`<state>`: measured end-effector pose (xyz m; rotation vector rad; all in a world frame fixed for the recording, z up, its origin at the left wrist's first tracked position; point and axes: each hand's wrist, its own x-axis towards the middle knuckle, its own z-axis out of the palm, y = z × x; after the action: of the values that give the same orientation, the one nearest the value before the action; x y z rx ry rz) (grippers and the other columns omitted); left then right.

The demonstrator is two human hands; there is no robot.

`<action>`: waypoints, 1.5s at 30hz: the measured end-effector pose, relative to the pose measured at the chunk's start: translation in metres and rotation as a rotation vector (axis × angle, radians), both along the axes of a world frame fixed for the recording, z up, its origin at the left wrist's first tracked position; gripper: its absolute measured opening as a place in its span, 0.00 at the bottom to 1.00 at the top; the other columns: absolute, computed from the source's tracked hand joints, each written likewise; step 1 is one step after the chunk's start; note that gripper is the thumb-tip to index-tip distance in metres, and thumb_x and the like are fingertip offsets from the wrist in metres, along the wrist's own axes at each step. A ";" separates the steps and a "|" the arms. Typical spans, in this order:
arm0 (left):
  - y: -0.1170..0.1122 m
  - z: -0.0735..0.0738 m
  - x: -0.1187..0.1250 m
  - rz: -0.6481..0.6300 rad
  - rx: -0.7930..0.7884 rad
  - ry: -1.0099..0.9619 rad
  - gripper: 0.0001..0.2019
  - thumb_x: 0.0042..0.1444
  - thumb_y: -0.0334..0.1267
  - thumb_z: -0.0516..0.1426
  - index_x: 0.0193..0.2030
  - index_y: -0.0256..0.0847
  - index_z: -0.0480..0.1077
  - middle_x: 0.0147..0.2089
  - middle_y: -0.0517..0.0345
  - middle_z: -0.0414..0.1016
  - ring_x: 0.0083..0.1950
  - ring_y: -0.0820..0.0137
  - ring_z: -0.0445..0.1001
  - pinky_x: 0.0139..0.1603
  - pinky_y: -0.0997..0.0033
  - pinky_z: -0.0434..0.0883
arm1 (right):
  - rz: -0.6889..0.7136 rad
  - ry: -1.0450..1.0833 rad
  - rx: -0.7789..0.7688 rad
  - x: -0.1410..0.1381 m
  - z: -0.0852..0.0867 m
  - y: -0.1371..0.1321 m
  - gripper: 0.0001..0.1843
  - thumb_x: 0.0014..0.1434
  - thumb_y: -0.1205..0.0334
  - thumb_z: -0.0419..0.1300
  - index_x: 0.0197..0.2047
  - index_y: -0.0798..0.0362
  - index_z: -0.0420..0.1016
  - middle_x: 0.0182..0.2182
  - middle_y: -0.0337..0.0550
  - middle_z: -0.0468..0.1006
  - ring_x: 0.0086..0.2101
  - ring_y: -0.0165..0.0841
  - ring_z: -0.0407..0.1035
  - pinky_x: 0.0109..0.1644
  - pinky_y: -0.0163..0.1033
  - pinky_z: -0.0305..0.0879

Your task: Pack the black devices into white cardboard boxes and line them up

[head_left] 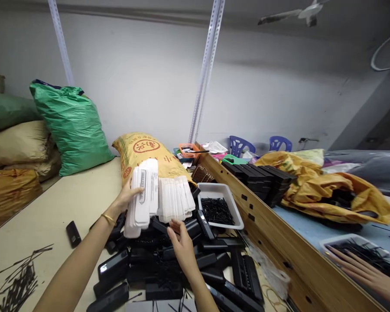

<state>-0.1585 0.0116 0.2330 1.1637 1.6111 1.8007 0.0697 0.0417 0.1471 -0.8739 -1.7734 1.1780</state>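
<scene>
My left hand (127, 196) grips a thick stack of white cards (143, 197), held upright above a heap of black plastic cases (182, 264). A second stack of white cards (176, 198) leans just to its right. My right hand (181, 243) hovers low over the black cases, right under that second stack, with its fingers curled and the fingertips near the cards' lower edge. I cannot make out anything inside it. A gold bangle sits on my left wrist.
A white tray of thin black ties (218, 207) stands right of the cards. A wooden divider (273, 242) runs diagonally; beyond it lie stacked black cases (260, 177), a yellow bag (328, 186) and another person's hand (367, 271) at a second tray. Sacks (71, 125) line the left. Loose black ties (19, 281) lie front left.
</scene>
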 end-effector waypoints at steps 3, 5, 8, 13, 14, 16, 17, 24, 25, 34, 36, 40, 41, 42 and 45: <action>-0.033 -0.026 0.051 -0.247 -0.051 -0.198 0.28 0.46 0.42 0.61 0.54 0.36 0.63 0.49 0.44 0.73 0.45 0.58 0.75 0.43 0.58 0.74 | 0.038 0.170 -0.196 -0.012 0.014 -0.017 0.30 0.60 0.44 0.47 0.59 0.54 0.54 0.51 0.52 0.70 0.48 0.39 0.68 0.47 0.43 0.67; -0.056 -0.051 0.087 -0.342 -0.051 -0.487 0.30 0.45 0.42 0.62 0.56 0.39 0.60 0.52 0.45 0.72 0.48 0.58 0.74 0.48 0.58 0.72 | 0.067 0.171 -0.192 -0.010 0.011 -0.034 0.30 0.60 0.46 0.48 0.61 0.53 0.53 0.54 0.51 0.68 0.52 0.38 0.65 0.52 0.44 0.64; -0.091 -0.092 0.140 -0.302 -0.048 -0.769 0.33 0.45 0.43 0.62 0.58 0.43 0.57 0.54 0.47 0.70 0.50 0.59 0.72 0.52 0.59 0.69 | 0.101 0.121 -0.195 0.017 -0.014 -0.070 0.28 0.59 0.48 0.51 0.60 0.51 0.56 0.57 0.48 0.65 0.55 0.38 0.60 0.59 0.46 0.56; -0.158 -0.151 0.218 -0.352 -0.246 -0.879 0.39 0.46 0.47 0.61 0.63 0.46 0.50 0.59 0.47 0.65 0.57 0.57 0.66 0.55 0.60 0.66 | 0.042 0.072 -0.585 0.104 -0.059 -0.143 0.33 0.53 0.49 0.58 0.60 0.48 0.58 0.58 0.45 0.64 0.58 0.41 0.57 0.61 0.47 0.53; -0.171 -0.161 0.227 -0.403 -0.298 -0.876 0.39 0.48 0.49 0.60 0.64 0.45 0.48 0.61 0.47 0.62 0.60 0.57 0.63 0.58 0.60 0.64 | 0.002 0.070 -0.662 0.121 -0.064 -0.155 0.33 0.53 0.49 0.59 0.60 0.48 0.60 0.58 0.45 0.65 0.57 0.42 0.58 0.61 0.47 0.53; -0.191 -0.176 0.235 -0.491 -0.407 -0.786 0.37 0.52 0.54 0.55 0.65 0.44 0.49 0.65 0.48 0.57 0.65 0.59 0.55 0.63 0.61 0.57 | -0.065 0.073 -0.810 0.149 -0.070 -0.172 0.33 0.51 0.48 0.60 0.59 0.48 0.61 0.57 0.45 0.66 0.56 0.44 0.60 0.58 0.47 0.58; -0.199 -0.182 0.233 -0.513 -0.453 -0.691 0.35 0.52 0.55 0.53 0.65 0.44 0.51 0.66 0.50 0.55 0.67 0.60 0.51 0.65 0.60 0.52 | -0.100 0.081 -0.871 0.159 -0.072 -0.177 0.34 0.50 0.48 0.61 0.59 0.48 0.62 0.56 0.45 0.67 0.55 0.45 0.62 0.56 0.47 0.61; -0.166 -0.204 0.178 -0.442 -0.458 -0.247 0.23 0.52 0.55 0.53 0.48 0.42 0.71 0.49 0.47 0.71 0.47 0.61 0.70 0.47 0.59 0.70 | -0.280 0.188 -0.942 0.163 -0.081 -0.175 0.43 0.43 0.46 0.64 0.61 0.50 0.58 0.50 0.49 0.73 0.49 0.49 0.68 0.49 0.49 0.66; -0.154 -0.206 0.174 -0.417 -0.441 -0.256 0.23 0.51 0.55 0.53 0.47 0.41 0.71 0.47 0.47 0.71 0.45 0.61 0.71 0.43 0.61 0.72 | -0.281 0.211 -0.917 0.159 -0.084 -0.174 0.43 0.43 0.46 0.65 0.60 0.50 0.59 0.50 0.49 0.73 0.50 0.49 0.67 0.51 0.49 0.65; -0.115 -0.205 0.149 -0.367 -0.412 -0.294 0.26 0.51 0.55 0.54 0.50 0.38 0.68 0.45 0.45 0.74 0.42 0.62 0.75 0.48 0.59 0.70 | -0.167 0.044 -0.691 0.128 -0.100 -0.163 0.36 0.50 0.48 0.61 0.60 0.48 0.60 0.58 0.46 0.64 0.57 0.42 0.58 0.59 0.45 0.56; -0.134 -0.201 0.156 -0.357 -0.434 -0.343 0.29 0.53 0.55 0.52 0.56 0.39 0.62 0.52 0.44 0.70 0.50 0.60 0.72 0.52 0.59 0.68 | -0.146 0.058 -0.670 0.120 -0.104 -0.160 0.36 0.51 0.49 0.60 0.61 0.49 0.57 0.59 0.46 0.62 0.58 0.41 0.56 0.61 0.46 0.53; -0.180 -0.201 0.187 -0.332 -0.492 -0.366 0.36 0.54 0.52 0.53 0.67 0.50 0.41 0.69 0.52 0.45 0.67 0.60 0.50 0.63 0.61 0.56 | -0.028 0.114 -0.676 0.108 -0.117 -0.162 0.36 0.55 0.49 0.56 0.64 0.48 0.50 0.61 0.46 0.58 0.59 0.39 0.54 0.62 0.45 0.51; -0.189 -0.205 0.195 -0.314 -0.492 -0.332 0.38 0.55 0.52 0.52 0.67 0.51 0.37 0.70 0.55 0.39 0.69 0.61 0.44 0.65 0.62 0.52 | 0.010 0.085 -0.671 0.109 -0.119 -0.164 0.36 0.56 0.49 0.54 0.65 0.48 0.49 0.62 0.46 0.57 0.60 0.38 0.53 0.62 0.45 0.51; -0.196 -0.209 0.202 -0.301 -0.482 -0.297 0.39 0.55 0.52 0.52 0.67 0.50 0.35 0.71 0.57 0.35 0.70 0.62 0.39 0.67 0.62 0.48 | 0.043 0.030 -0.650 0.112 -0.120 -0.166 0.35 0.57 0.50 0.54 0.65 0.48 0.49 0.62 0.46 0.57 0.60 0.38 0.53 0.62 0.45 0.50; -0.208 -0.228 0.216 -0.331 -0.438 -0.239 0.43 0.53 0.56 0.51 0.68 0.45 0.29 0.71 0.54 0.31 0.70 0.62 0.34 0.68 0.62 0.42 | 0.108 -0.203 -0.495 0.125 -0.115 -0.167 0.31 0.54 0.54 0.56 0.61 0.49 0.59 0.59 0.48 0.61 0.60 0.41 0.52 0.64 0.46 0.46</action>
<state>0.0576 -0.1964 0.0045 0.9083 1.4714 1.2441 0.1951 -0.1250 0.0323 -1.2301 -1.7294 1.6906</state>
